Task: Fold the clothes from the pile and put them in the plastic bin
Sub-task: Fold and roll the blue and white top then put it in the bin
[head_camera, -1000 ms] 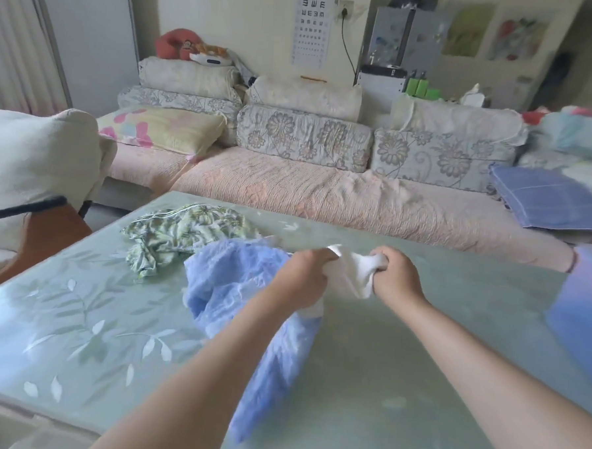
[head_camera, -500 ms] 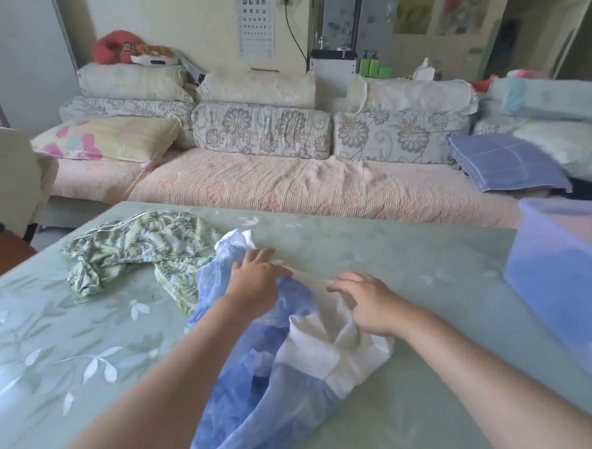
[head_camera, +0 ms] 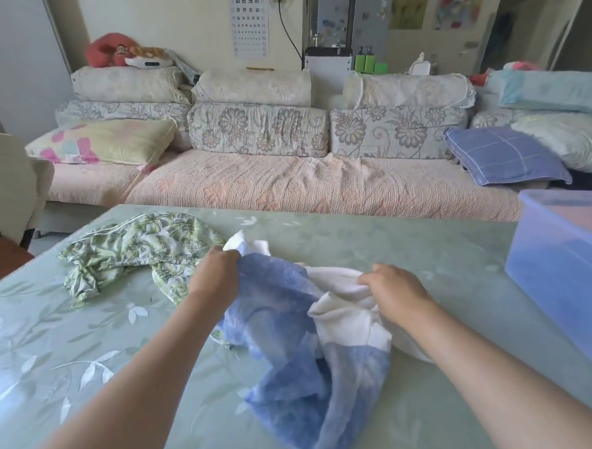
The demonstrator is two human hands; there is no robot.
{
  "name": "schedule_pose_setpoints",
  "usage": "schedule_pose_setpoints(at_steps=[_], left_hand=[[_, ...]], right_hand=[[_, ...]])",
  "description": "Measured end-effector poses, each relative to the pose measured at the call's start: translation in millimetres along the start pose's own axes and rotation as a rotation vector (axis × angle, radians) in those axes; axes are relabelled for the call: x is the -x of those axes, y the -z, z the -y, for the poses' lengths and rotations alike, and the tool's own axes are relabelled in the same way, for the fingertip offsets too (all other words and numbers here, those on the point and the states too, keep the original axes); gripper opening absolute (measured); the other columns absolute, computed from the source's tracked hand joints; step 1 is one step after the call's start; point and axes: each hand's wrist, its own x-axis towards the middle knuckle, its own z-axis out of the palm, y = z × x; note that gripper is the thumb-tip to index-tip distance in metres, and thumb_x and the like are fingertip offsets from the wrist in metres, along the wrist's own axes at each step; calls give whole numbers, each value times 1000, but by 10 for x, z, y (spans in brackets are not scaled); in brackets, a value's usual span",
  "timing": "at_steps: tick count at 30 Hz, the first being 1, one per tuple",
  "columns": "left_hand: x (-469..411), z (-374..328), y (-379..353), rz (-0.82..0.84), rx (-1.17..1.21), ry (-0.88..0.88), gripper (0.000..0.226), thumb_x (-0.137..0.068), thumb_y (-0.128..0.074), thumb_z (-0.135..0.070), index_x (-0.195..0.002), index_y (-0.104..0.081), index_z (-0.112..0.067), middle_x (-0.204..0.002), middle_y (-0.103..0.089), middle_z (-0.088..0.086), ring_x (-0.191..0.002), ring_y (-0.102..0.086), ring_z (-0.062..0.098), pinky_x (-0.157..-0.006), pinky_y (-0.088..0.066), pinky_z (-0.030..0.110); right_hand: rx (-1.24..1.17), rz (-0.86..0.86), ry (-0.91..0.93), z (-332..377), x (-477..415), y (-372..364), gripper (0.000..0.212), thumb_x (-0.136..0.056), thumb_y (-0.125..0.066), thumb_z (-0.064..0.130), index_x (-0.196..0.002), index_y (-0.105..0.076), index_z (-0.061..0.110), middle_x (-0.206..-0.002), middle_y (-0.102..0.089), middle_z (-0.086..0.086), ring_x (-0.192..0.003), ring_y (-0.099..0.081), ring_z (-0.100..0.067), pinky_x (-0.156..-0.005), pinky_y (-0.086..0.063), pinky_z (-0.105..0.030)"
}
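Behind the pale green tabletop (head_camera: 432,420) a long sofa (head_camera: 289,186) piled with cushions is running along the wall. On the tabletop a blue-and-white garment (head_camera: 283,313) is lying crumpled in the middle, and the person is reaching both arms in over it. The left hand (head_camera: 212,281) is curling its grip round a bunch of the blue cloth at the garment's far left edge. The right hand (head_camera: 397,295) is pinching a fold of the white part, its grip closed on the fabric. A green leaf-print garment (head_camera: 139,250) is lying in a heap just beside it on the left. The translucent plastic bin (head_camera: 559,272) is standing at the right of the tabletop, well apart from both hands.
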Motion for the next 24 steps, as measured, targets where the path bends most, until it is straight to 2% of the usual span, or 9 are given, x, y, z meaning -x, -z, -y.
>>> schedule_pose_setpoints(at_steps=[3, 5, 9, 11, 13, 15, 18, 21, 24], left_hand=[[68, -71, 18, 102, -109, 11, 38, -88, -43, 3, -112, -65, -17, -103, -58, 6, -93, -61, 27, -79, -57, 43], [119, -139, -18, 158, -183, -79, 57, -84, -47, 1, -133, -51, -26, -121, -54, 5, -114, -52, 26, -92, -52, 42], [187, -432, -51, 223, 15, -429, 85, -80, -53, -6, -152, -21, -37, -151, -34, -6, -139, -28, 19, -112, -28, 39], [234, -586, -99, 318, 38, -477, 78, -85, -55, -14, -152, -22, -39, -134, -53, -4, -126, -46, 21, -100, -32, 29], [264, -661, -137, 378, 8, -472, 64, -89, -52, -13, -145, -39, -42, -117, -64, -2, -106, -58, 23, -83, -37, 24], [252, -638, -105, 455, 32, -409, 54, -86, -45, -3, -113, -66, -45, -105, -69, -3, -86, -62, 17, -70, -44, 21], [169, -435, 44, 464, 28, -282, 53, -75, -41, 1, -62, -67, -43, -87, -72, -8, -79, -64, 13, -72, -56, 29], [150, -152, 256, 474, -121, -189, 43, -82, -45, 1, -66, -68, -32, -84, -68, -8, -79, -63, 14, -75, -55, 29], [170, 96, 451, 721, -304, -45, 27, -93, -40, -10, -78, -63, -12, -84, -63, 1, -75, -57, 17, -74, -50, 29]], right_hand=[[203, -6, -138, -169, 9, 41, 37, -90, -57, 11, -125, -62, 21, -124, -53, -6, -120, -50, -29, -96, -42, -34], [169, -53, -99, -208, 3, 6, 38, -90, -57, 17, -126, -61, 26, -127, -50, -3, -122, -46, -27, -99, -36, -35], [-406, -13, 69, 15, 61, 57, 30, -92, -52, 24, -118, -68, 25, -125, -60, 3, -121, -52, -19, -102, -38, -33], [-485, 124, 85, 130, 135, 82, 35, -91, -51, 34, -123, -63, 25, -128, -60, 7, -124, -52, -15, -104, -40, -33], [-419, 187, 103, 133, 210, 40, 47, -89, -51, 34, -135, -51, 37, -136, -54, 11, -125, -50, -10, -105, -40, -30], [-374, 235, 103, 30, 263, 26, 59, -88, -47, 14, -136, -46, 48, -136, -55, 10, -117, -54, -11, -98, -45, -30], [-332, 296, 54, -118, 348, 131, 66, -83, -40, -2, -125, -58, 46, -133, -57, 8, -115, -55, -16, -92, -49, -33], [-194, 422, -20, -171, 410, 244, 34, -90, -47, 13, -106, -71, 33, -113, -65, 5, -96, -61, -19, -75, -49, -28], [-70, 579, -170, -135, 396, 279, 28, -75, -55, 32, -93, -72, 19, -96, -68, 0, -83, -63, -20, -74, -50, -28]])
